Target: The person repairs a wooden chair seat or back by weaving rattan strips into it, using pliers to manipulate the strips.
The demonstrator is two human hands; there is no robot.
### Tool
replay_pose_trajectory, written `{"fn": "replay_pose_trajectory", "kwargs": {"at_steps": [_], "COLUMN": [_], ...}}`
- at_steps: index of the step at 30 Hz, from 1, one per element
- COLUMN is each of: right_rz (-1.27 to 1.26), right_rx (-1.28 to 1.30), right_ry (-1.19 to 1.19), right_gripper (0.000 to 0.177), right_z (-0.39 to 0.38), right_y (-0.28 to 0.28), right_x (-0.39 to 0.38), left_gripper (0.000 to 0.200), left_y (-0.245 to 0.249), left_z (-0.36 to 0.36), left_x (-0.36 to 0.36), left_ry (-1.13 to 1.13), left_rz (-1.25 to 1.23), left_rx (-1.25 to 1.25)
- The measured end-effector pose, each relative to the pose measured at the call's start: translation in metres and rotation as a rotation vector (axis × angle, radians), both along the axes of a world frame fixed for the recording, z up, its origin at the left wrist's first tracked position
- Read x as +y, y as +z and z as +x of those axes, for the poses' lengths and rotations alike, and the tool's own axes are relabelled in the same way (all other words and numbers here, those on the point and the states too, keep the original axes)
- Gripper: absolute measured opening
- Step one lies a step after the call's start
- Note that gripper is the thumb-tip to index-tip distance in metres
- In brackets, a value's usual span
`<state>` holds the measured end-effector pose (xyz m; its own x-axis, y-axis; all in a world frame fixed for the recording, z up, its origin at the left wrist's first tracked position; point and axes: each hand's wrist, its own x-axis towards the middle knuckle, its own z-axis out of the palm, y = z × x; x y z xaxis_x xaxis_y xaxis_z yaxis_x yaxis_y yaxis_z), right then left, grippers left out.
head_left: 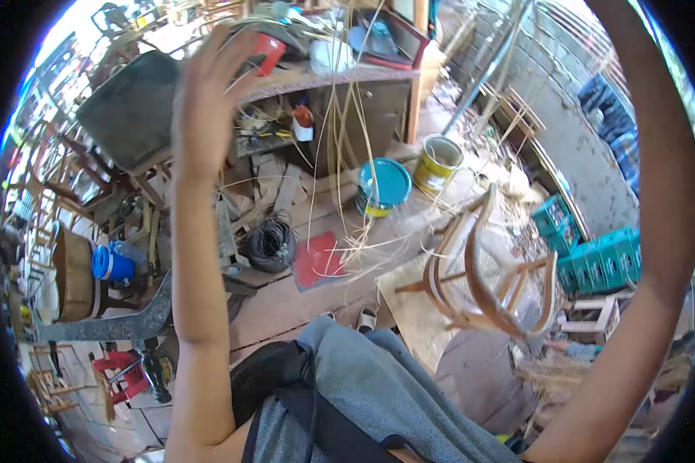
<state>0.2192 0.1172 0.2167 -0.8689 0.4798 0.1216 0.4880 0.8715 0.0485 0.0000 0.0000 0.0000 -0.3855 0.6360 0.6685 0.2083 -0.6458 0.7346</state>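
My left hand is raised at the upper left, slightly blurred, its fingers stretched out and apart with nothing seen in them. Behind it stand a dark chair back and a cluttered workbench with a red object on it. My right arm reaches up along the right side, and its hand lies beyond the top edge. Long thin cane strips hang in front of the bench, their lower ends near the floor. What they hang from is out of view.
A teal-lidded bucket and a yellow can stand before the bench. A curved wooden chair frame is at the right, near green crates. A dark wire coil and a red mat lie on the floor.
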Motion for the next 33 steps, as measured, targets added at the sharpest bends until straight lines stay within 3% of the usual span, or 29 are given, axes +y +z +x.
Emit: {"fn": "replay_pose_trajectory", "kwargs": {"at_steps": [1, 2, 3, 6, 8, 10, 11, 15, 20, 25, 26, 27, 29, 31, 33], "right_rz": [0.022, 0.044, -0.279, -0.270, -0.347, -0.404, -0.411, -0.414, -0.391, -0.365, -0.372, -0.392, -0.503, -0.798, -0.881], "right_rx": [-0.001, -0.003, 0.103, 0.671, 0.560, 0.415, 0.364, 0.251, 0.149, 0.088, 0.082, 0.072, 0.049, 0.118, 0.027], "right_ry": [0.003, 0.006, 0.356, 0.917, 0.828, 0.710, 0.687, 0.641, 0.641, 0.577, 0.542, 0.498, 0.397, 0.517, 0.657], "right_gripper": [0.051, 0.049, 0.048, 0.025, 0.024, 0.024, 0.023, 0.023, 0.022, 0.021, 0.021, 0.021, 0.020, 0.031, 0.029], "right_z": [-0.008, -0.016, -0.012, -0.067, -0.052, -0.046, -0.044, -0.035, -0.038, -0.024, -0.023, -0.024, -0.028, -0.025, -0.025], "right_y": [0.008, 0.017, 0.018, 0.001, -0.002, -0.010, -0.011, -0.018, -0.019, -0.009, -0.010, -0.013, -0.021, -0.047, -0.056], "right_x": [-0.015, -0.030, -0.016, 0.027, 0.027, 0.023, 0.027, 0.046, 0.071, 0.103, 0.112, 0.120, 0.139, 0.175, 0.149], "left_gripper": [0.074, 0.070, 0.067, 0.047, 0.026, 0.028, 0.032, 0.036, 0.036, 0.026, 0.023, 0.020, 0.015, 0.014, 0.014], "left_y": [0.019, 0.028, 0.037, 0.042, 0.045, 0.024, 0.023, -0.014, -0.043, -0.100, -0.121, -0.113, -0.139, -0.181, -0.231], "left_z": [0.009, 0.024, 0.040, 0.105, 0.121, 0.105, 0.089, 0.052, 0.071, 0.093, 0.087, 0.096, 0.100, 0.105, 0.126], "left_x": [0.009, 0.015, 0.022, 0.054, 0.042, 0.022, -0.001, -0.039, -0.085, -0.139, -0.154, -0.166, -0.191, -0.223, -0.266], "left_ry": [0.073, 0.055, 0.038, -0.467, -0.666, -0.510, -0.462, -0.318, -0.042, 0.194, 0.246, 0.325, 0.408, 0.528, 0.674], "left_rz": [0.044, -0.090, -0.226, 0.045, -0.073, 0.066, -0.116, -0.108, -0.200, -0.466, -0.582, -0.750, -0.890, -0.966, -1.036], "left_rx": [0.293, 0.283, 0.279, -0.077, -0.316, -0.197, -0.135, -0.111, -0.072, 0.034, 0.137, 0.077, 0.059, 0.089, 0.139]}}
